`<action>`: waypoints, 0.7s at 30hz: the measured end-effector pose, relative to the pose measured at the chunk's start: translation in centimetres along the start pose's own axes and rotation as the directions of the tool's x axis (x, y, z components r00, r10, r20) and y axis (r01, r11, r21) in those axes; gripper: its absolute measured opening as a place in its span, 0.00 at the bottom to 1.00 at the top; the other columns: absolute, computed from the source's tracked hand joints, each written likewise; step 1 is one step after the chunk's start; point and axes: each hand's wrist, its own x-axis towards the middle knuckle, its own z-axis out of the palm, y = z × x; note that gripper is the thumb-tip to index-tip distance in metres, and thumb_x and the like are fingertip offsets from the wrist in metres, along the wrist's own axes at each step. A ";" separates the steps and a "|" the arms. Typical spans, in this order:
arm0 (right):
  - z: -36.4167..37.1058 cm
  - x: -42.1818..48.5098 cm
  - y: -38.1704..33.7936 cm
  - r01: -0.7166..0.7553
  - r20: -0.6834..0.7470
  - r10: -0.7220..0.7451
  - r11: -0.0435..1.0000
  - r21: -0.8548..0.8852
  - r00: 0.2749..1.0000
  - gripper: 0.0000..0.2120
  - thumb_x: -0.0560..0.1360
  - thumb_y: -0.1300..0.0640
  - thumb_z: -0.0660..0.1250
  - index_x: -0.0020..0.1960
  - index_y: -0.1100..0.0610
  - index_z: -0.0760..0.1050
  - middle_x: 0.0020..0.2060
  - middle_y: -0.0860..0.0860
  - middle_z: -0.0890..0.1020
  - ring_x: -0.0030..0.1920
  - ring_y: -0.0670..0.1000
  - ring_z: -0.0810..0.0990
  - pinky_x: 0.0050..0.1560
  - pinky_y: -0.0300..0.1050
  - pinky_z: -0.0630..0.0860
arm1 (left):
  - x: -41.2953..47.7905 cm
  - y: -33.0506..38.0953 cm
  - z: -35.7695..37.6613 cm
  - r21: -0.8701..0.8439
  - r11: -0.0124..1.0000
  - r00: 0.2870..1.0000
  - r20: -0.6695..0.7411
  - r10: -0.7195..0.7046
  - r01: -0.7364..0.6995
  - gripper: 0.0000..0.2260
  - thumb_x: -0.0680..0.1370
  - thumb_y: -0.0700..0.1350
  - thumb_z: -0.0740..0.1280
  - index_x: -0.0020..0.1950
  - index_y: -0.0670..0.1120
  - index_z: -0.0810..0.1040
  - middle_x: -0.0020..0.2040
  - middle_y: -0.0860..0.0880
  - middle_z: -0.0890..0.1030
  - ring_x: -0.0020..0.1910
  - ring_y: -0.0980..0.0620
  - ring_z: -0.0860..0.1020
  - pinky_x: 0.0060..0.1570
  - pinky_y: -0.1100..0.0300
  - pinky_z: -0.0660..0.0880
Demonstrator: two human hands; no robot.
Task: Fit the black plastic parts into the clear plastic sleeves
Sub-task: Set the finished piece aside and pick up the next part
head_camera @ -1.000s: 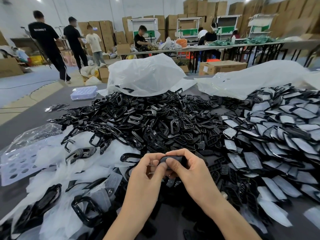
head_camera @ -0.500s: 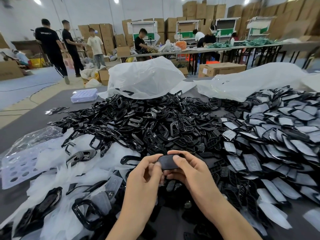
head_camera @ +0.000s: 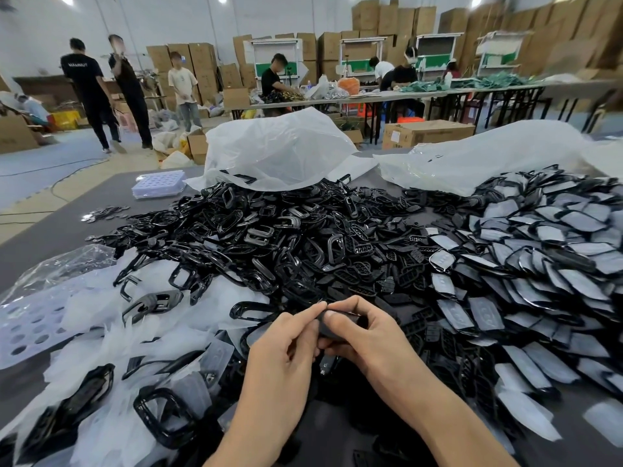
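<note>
Both hands meet at 6 o'clock. The left hand and right hand each pinch one black part between thumb and fingertips, just above the table. Fingers hide most of the part, so I cannot tell whether a sleeve is already on it.

By size, the table carries everything. A heap of loose parts fills the middle towards 12 o'clock. A sleeved pile lies overlapped at 3 o'clock. Loose sleeves are strewn at 8 o'clock, with a few parts lying on them. A small tray sits at 11 o'clock.

The grip is on fingertips only, so a push at a slant could squirt the part out. It would drop among identical parts below and be hard to tell from them. A thin sleeve forced on crooked would probably bunch or split at its mouth. Finished pieces set short of 3 o'clock could also mix back into the heap.

Half a second ago the part's broad face showed plainly between the hands. Now the left forefinger and right thumb have closed over it and only a sliver shows. The hands themselves have barely shifted from 6 o'clock.
</note>
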 end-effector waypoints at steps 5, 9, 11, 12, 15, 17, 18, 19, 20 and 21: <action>-0.4 -0.1 -0.1 0.005 0.045 -0.001 0.995 -0.104 0.999 0.06 0.69 0.56 0.75 0.36 0.48 0.80 0.38 0.56 0.85 0.38 0.53 0.85 0.39 0.42 0.80 | 0.0 0.1 -0.3 0.177 0.967 0.983 0.034 0.178 -0.182 0.18 0.82 0.42 0.62 0.61 0.65 0.78 0.42 0.60 0.76 0.42 0.58 0.78 0.42 0.73 0.72; -0.6 -0.3 -0.7 0.024 0.010 -0.023 0.992 -0.125 1.000 0.08 0.67 0.52 0.74 0.35 0.49 0.75 0.37 0.54 0.83 0.39 0.52 0.83 0.41 0.39 0.79 | -0.3 0.7 -0.9 0.335 0.899 0.959 0.091 0.267 -0.282 0.15 0.83 0.52 0.59 0.67 0.63 0.75 0.43 0.58 0.74 0.39 0.55 0.77 0.36 0.66 0.73; -0.8 -0.2 -1.0 0.045 -0.048 -0.051 0.994 -0.101 0.998 0.10 0.68 0.53 0.73 0.33 0.49 0.73 0.35 0.54 0.82 0.38 0.51 0.82 0.40 0.39 0.78 | -0.5 1.1 -1.2 0.423 0.847 0.946 0.119 0.301 -0.322 0.15 0.83 0.52 0.56 0.66 0.60 0.76 0.44 0.59 0.73 0.38 0.57 0.75 0.35 0.65 0.72; -0.9 -0.1 -1.0 0.056 -0.080 -0.063 0.994 -0.092 0.995 0.11 0.69 0.55 0.72 0.32 0.48 0.72 0.34 0.54 0.81 0.37 0.51 0.80 0.39 0.40 0.77 | -0.5 1.3 -1.3 0.469 0.809 0.935 0.151 0.320 -0.353 0.14 0.82 0.50 0.57 0.64 0.58 0.78 0.44 0.59 0.73 0.37 0.58 0.75 0.34 0.65 0.71; -1.1 0.1 -0.9 0.074 -0.137 -0.085 0.994 -0.086 0.987 0.17 0.73 0.60 0.71 0.31 0.49 0.68 0.30 0.51 0.75 0.34 0.50 0.75 0.41 0.43 0.74 | -0.8 2.0 -1.0 0.539 0.710 0.892 0.272 0.362 -0.453 0.15 0.80 0.46 0.59 0.61 0.55 0.80 0.44 0.56 0.76 0.37 0.56 0.76 0.31 0.60 0.74; -1.1 0.1 -0.9 0.076 -0.143 -0.084 0.995 -0.059 0.986 0.19 0.75 0.63 0.70 0.30 0.48 0.68 0.30 0.50 0.76 0.35 0.50 0.80 0.41 0.42 0.78 | -1.1 2.4 -0.4 0.534 0.687 0.870 0.324 0.371 -0.492 0.15 0.78 0.45 0.59 0.61 0.54 0.79 0.42 0.54 0.77 0.35 0.53 0.77 0.28 0.59 0.73; -1.2 0.0 -0.9 0.080 -0.150 -0.086 0.996 -0.043 0.985 0.21 0.76 0.64 0.70 0.30 0.48 0.69 0.31 0.50 0.77 0.35 0.51 0.82 0.39 0.40 0.78 | -1.3 2.6 0.0 0.531 0.685 0.866 0.343 0.364 -0.498 0.16 0.77 0.44 0.59 0.61 0.54 0.79 0.41 0.54 0.77 0.34 0.53 0.77 0.27 0.60 0.72; -1.2 0.0 -1.0 0.084 -0.160 -0.088 0.996 -0.029 0.983 0.22 0.76 0.65 0.69 0.29 0.48 0.69 0.31 0.50 0.78 0.35 0.51 0.82 0.37 0.39 0.78 | -1.5 2.8 0.3 0.525 0.689 0.864 0.356 0.355 -0.500 0.17 0.76 0.45 0.59 0.62 0.54 0.80 0.40 0.55 0.77 0.34 0.54 0.76 0.27 0.62 0.71; -1.2 0.0 -1.0 0.087 -0.172 -0.089 0.996 -0.020 0.981 0.22 0.76 0.66 0.69 0.29 0.48 0.69 0.31 0.50 0.79 0.34 0.51 0.82 0.35 0.38 0.78 | -1.7 2.9 0.6 0.515 0.695 0.862 0.367 0.350 -0.501 0.18 0.76 0.45 0.60 0.62 0.53 0.81 0.39 0.55 0.76 0.33 0.55 0.75 0.27 0.62 0.71; -1.2 0.1 -1.1 0.091 -0.180 -0.092 0.996 -0.014 0.979 0.22 0.76 0.66 0.69 0.28 0.48 0.69 0.32 0.50 0.80 0.34 0.51 0.82 0.34 0.38 0.77 | -1.8 2.9 0.7 0.507 0.698 0.858 0.375 0.351 -0.506 0.18 0.75 0.45 0.60 0.63 0.53 0.81 0.38 0.55 0.76 0.33 0.55 0.75 0.27 0.63 0.71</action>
